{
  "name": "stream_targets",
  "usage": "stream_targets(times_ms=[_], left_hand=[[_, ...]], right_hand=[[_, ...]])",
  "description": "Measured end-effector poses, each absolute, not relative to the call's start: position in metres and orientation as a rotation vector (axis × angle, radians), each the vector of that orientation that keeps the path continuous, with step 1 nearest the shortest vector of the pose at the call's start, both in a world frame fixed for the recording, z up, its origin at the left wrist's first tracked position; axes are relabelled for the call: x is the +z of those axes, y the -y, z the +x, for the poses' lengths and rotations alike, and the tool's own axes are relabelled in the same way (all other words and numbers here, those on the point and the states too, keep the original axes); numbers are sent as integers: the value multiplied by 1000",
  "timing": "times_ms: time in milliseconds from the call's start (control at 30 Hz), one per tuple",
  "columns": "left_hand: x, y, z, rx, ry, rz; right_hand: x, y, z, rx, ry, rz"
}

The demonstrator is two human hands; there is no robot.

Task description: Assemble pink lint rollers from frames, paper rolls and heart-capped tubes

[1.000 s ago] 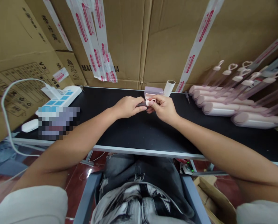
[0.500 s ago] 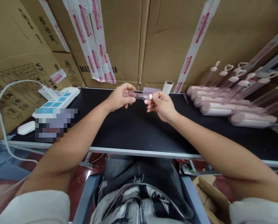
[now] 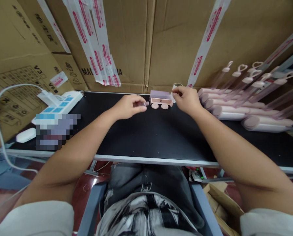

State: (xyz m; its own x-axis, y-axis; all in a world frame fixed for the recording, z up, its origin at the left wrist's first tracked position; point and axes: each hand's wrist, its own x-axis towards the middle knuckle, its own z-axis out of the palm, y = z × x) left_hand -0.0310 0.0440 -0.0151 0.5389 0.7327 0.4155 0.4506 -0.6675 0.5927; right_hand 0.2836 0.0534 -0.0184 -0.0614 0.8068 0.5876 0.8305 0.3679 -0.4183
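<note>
My left hand [image 3: 129,106] is closed around a see-through purplish tube [image 3: 146,104]; just its end shows past the fingertips, the rest hidden in the palm. My right hand [image 3: 187,99] has its fingers bent in a pinch at a white hollow tube [image 3: 177,85], which stands upright at the back of the table. Between the two hands sits a small pink cart-shaped holder [image 3: 158,101] with round wheel-like discs and a purple back panel [image 3: 160,94].
On the right, pink cylinders [image 3: 231,112] lie stacked, and clear tubes with heart-shaped loop tops [image 3: 257,84] rise above them. At left are a power strip [image 3: 59,106] with a plugged-in charger and a white case [image 3: 26,134]. Cardboard [image 3: 126,42] walls the back.
My right hand has let go of the loop-topped end of the clear tube and moved right to the white tube. The left hand keeps the clear tube. The pink holder now shows.
</note>
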Motion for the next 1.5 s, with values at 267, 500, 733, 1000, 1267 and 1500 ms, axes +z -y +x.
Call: stream_targets(times_ms=[267,500,733,1000,1267,1500], left_hand=[[-29,-46,-24,292,-1141,2719],[-23,-46,-25,168,-1168,2749],[-22,-45,-27,299,-1149,2694],[-30,-45,-19,1077,-1066,2405],[-39,-57,-11,1430,-915,1942],[-39,-72,-19,1552,-927,1575]], right_hand=[[-35,-56,272,-87,2206,-1586],[-37,-82,301,-280,1873,-1529],[-34,-91,317,-173,1655,-1521],[-27,-56,267,299,1391,-1003],[-51,-36,230,808,1546,-1068],[-53,-42,237,275,2244,-1327]])
